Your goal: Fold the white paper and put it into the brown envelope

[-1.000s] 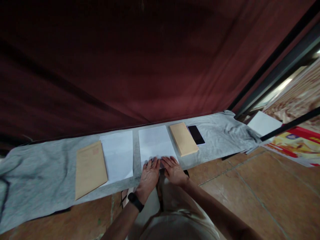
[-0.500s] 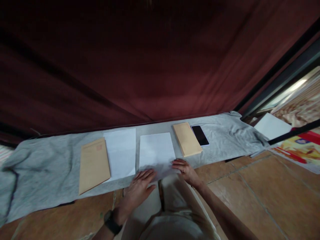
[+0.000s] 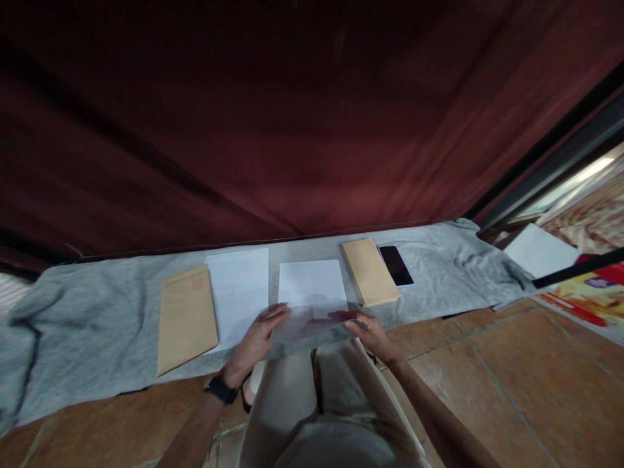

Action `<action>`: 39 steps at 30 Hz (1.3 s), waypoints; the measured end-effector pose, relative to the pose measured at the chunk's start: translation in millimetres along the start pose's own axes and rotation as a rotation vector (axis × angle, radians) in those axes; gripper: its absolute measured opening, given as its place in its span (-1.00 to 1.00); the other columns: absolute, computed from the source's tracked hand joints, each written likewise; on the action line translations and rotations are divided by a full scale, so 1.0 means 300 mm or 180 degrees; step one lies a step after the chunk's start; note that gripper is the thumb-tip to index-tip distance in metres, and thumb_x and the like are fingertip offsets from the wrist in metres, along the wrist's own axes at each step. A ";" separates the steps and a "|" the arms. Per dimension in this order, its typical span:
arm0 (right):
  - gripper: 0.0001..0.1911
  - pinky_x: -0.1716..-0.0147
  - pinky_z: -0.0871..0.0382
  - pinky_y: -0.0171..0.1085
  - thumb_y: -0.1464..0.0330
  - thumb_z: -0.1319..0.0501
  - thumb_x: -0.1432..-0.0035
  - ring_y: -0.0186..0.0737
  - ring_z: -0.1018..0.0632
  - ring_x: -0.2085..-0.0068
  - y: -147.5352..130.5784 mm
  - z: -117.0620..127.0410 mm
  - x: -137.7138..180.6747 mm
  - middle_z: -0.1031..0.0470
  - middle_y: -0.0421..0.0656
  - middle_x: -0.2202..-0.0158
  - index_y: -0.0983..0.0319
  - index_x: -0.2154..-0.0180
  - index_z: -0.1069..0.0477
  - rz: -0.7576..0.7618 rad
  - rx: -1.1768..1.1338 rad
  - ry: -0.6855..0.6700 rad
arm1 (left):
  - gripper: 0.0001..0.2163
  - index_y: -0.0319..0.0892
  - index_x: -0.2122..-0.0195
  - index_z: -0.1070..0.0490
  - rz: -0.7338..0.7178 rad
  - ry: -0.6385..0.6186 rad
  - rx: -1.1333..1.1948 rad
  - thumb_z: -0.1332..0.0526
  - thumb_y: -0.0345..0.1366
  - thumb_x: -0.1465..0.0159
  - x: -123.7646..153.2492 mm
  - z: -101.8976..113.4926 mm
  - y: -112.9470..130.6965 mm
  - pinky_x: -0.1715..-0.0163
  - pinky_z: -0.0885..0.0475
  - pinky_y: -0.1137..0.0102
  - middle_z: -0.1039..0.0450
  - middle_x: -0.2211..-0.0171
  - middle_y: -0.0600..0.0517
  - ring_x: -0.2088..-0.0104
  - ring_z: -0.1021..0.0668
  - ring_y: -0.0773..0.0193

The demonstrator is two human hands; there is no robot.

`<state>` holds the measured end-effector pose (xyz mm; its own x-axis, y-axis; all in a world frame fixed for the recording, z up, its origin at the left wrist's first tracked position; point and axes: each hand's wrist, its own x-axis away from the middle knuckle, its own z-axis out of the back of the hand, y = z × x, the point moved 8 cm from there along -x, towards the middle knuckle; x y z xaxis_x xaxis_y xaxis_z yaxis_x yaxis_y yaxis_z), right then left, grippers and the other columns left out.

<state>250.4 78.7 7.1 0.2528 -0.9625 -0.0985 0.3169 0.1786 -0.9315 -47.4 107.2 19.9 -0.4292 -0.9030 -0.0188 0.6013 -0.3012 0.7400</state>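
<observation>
"At the near left edge of the middle sheet [image 3: 312,283], what do you see?"

"The left hand [image 3: 260,333], half curled, its fingertips over the paper. A black watch [image 3: 220,389] circles that wrist."

"And the other?"

"The right hand [image 3: 366,328] faces it from the sheet's near right edge, fingers bent inward over the paper. Whether either one actually pinches it, I can't tell."

"How does the sheet itself lie?"

"On the grey cloth [image 3: 443,260], in front of the person's knees. Its far part is flat and bright; its near part, between the hands, is in shade."

"What flanks it?"

"Left of the sheet, more white paper [image 3: 238,286], then a large brown envelope [image 3: 188,318] overlapping that paper's edge. Just right of the sheet, a thick brown packet [image 3: 371,270], with a dark-screened phone [image 3: 396,265] right beside it."

"Farther out?"

"Beyond the sheet, dark red fabric [image 3: 292,162] rises. Well to its right lies a colourful printed sheet [image 3: 599,292], above the tiled floor [image 3: 487,370]."
</observation>
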 end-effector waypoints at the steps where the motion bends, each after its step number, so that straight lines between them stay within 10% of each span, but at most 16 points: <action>1: -0.70 -0.11 -0.48 -0.07 0.21 -0.26 -0.29 -0.08 -0.60 -0.07 -0.003 -0.002 -0.002 -0.62 -0.13 -0.03 0.05 -0.02 -0.57 0.0073 -0.0030 -0.0015 | -0.48 -0.03 -0.13 -0.52 -0.0041 0.0036 -0.0043 -0.23 -0.54 -0.14 0.001 -0.004 -0.006 -0.32 -0.28 0.04 -0.40 -0.26 -0.06 -0.28 -0.41 0.09; 13: -0.72 -0.07 -0.47 -0.08 0.37 -0.22 -0.20 -0.08 -0.61 0.00 0.032 0.001 -0.042 -0.64 -0.11 0.05 0.12 0.07 -0.60 0.0003 0.0231 0.0263 | -0.60 -0.03 -0.04 -0.58 -0.0284 0.0085 0.0118 -0.14 -0.47 -0.25 0.016 0.014 0.033 -0.28 -0.32 0.10 -0.54 -0.13 -0.02 -0.23 -0.47 0.11; 18: -0.71 0.07 -0.50 -0.12 0.16 -0.22 -0.24 -0.06 -0.63 0.14 0.052 0.017 -0.065 -0.66 -0.08 0.18 0.16 0.14 -0.59 -0.0416 0.0356 0.0722 | -0.74 -0.12 0.21 -0.61 0.0515 0.0414 0.0408 -0.17 -0.14 -0.31 -0.014 0.048 -0.014 0.16 -0.51 0.31 -0.65 0.23 -0.01 0.21 -0.62 0.15; 23: -0.63 0.22 -0.44 -0.23 0.06 -0.18 -0.27 -0.15 -0.56 0.27 0.061 0.001 -0.091 -0.60 -0.14 0.29 0.19 0.12 -0.50 -0.0550 0.0205 0.1064 | -0.66 -0.13 0.50 -0.41 0.0850 0.0915 0.0406 -0.15 0.00 -0.27 -0.049 0.070 -0.035 0.45 -0.29 0.43 -0.35 0.56 0.13 0.50 -0.39 0.32; 39: -0.64 0.20 -0.44 -0.19 0.16 -0.10 -0.26 -0.14 -0.50 0.32 0.050 -0.007 -0.199 -0.51 -0.16 0.34 0.18 0.02 -0.45 -0.0756 0.0499 0.1623 | -0.69 -0.11 0.53 -0.29 0.1116 0.1429 0.0309 -0.13 -0.04 -0.26 -0.129 0.091 -0.046 0.45 -0.25 0.43 -0.27 0.60 0.16 0.51 -0.34 0.33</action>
<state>238.1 138.4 -1.7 -0.3015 -0.9496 -0.0856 0.4525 -0.0635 -0.8895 -57.6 154.5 28.9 0.1253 -0.9917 -0.0291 0.5824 0.0498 0.8114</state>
